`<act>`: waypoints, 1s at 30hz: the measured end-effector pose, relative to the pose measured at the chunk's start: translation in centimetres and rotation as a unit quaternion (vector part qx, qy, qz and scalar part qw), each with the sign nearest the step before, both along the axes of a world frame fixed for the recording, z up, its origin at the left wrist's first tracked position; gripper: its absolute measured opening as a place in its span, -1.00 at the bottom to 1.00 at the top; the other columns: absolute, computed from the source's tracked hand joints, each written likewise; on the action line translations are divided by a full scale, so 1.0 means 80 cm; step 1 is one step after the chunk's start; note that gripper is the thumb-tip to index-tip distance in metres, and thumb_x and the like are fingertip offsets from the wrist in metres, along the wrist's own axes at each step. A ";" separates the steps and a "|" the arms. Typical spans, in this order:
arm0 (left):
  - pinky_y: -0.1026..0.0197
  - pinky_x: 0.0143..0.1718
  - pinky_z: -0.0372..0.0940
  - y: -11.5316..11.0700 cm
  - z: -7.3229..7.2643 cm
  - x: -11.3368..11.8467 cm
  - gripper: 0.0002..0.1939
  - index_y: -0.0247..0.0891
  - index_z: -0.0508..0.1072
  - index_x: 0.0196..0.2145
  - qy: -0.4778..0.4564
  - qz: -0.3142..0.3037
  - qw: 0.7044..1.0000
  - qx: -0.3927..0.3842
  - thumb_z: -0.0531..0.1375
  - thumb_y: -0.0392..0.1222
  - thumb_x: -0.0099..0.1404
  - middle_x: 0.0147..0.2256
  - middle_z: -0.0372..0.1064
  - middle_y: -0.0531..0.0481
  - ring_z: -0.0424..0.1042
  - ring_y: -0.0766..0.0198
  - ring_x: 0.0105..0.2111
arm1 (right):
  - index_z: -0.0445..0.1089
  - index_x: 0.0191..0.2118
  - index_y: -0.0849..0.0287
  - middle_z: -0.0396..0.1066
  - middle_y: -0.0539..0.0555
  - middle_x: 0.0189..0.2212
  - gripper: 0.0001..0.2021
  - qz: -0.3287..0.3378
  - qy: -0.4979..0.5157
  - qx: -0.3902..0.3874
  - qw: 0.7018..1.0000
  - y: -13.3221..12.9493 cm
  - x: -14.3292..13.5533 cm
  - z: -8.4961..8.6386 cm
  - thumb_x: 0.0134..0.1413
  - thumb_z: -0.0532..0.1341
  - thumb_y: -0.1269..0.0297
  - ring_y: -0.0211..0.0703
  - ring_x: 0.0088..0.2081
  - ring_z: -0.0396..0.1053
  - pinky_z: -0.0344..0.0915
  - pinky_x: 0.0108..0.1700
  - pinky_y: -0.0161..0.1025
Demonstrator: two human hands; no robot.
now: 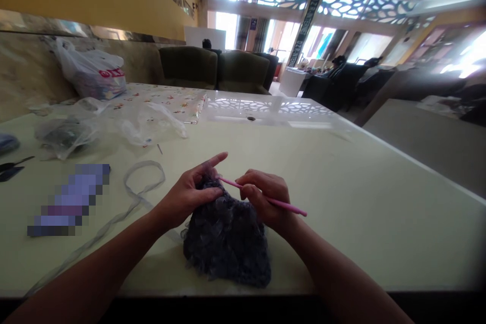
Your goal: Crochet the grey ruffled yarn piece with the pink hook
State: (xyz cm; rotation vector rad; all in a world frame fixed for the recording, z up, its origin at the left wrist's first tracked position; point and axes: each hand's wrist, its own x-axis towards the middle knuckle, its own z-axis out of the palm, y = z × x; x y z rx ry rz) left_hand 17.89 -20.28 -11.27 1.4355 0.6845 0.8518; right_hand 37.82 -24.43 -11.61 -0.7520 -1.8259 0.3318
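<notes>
A dark grey-blue crocheted piece with a ruffled, gauzy surface hangs from my hands down to the table's front edge. My left hand pinches its upper left edge between thumb and fingers, with the index finger stretched out. In my right hand is a pink crochet hook, its tip meeting the work close to my left fingers. A pale ribbon-like yarn loops on the table to the left and runs toward the front edge. The exact stitch at the hook's tip is too small to make out.
Left on the pale table lie a pixelated flat object, dark scissors and clear plastic bags. A full white carrier bag stands by the wall. Dark armchairs stand beyond the far edge.
</notes>
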 end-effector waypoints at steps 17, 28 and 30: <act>0.26 -0.24 0.20 0.004 -0.004 0.000 -0.27 -0.01 0.28 0.26 -0.021 0.002 1.000 -0.019 0.37 -0.21 0.15 -0.34 0.32 0.09 0.31 0.33 -0.34 | 0.36 -0.28 0.21 0.30 0.02 -0.51 -0.63 -0.118 -0.086 0.152 0.978 0.006 -0.009 -0.021 0.34 0.06 -0.01 -0.27 -0.50 0.25 0.16 -0.43 -0.31; 0.28 -0.29 0.23 0.005 -0.009 0.004 -0.55 -0.16 0.57 -0.01 -0.034 0.021 0.995 -0.096 0.40 -0.21 0.10 -0.35 0.46 0.03 0.37 0.34 -0.37 | 0.36 -0.43 0.19 0.30 -0.01 -0.58 -0.70 -0.024 0.021 0.029 0.999 -0.001 0.003 -0.003 0.31 0.06 0.25 -0.31 -0.57 0.20 0.11 -0.48 -0.31; 0.28 -0.28 0.24 0.005 -0.009 0.003 -0.56 -0.15 0.57 -0.01 -0.029 0.020 0.995 -0.091 0.40 -0.20 0.10 -0.32 0.49 0.01 0.38 0.32 -0.35 | 0.36 -0.43 0.20 0.27 -0.03 -0.59 -0.73 -0.021 0.005 0.030 0.999 -0.002 0.001 -0.002 0.30 0.08 0.27 -0.32 -0.57 0.18 0.10 -0.48 -0.32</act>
